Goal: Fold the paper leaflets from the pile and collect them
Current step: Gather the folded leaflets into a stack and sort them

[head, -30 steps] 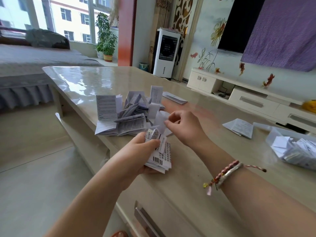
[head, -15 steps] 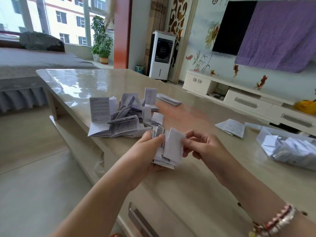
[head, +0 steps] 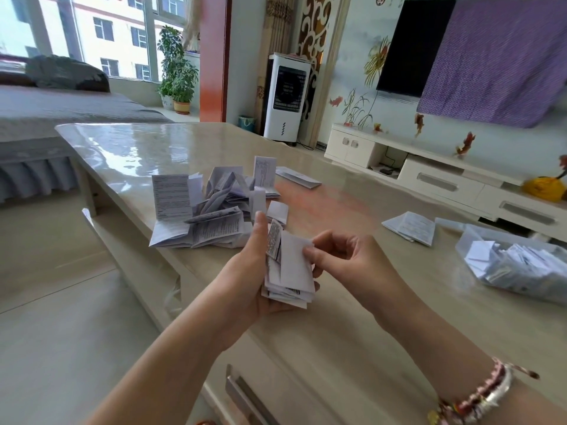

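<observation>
Folded white leaflets, barcode-edged stack.

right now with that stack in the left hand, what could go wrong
1. The left hand grips a thick, uneven stack of folded leaflets; a loose one could slide out onto the floor, since the stack sits near the table edge.
2. The right hand only pinches the white leaflet by its edge, so the fold may come out crooked.
3. The unfolded pile lies close to that edge too; a nudge could spill it.
</observation>
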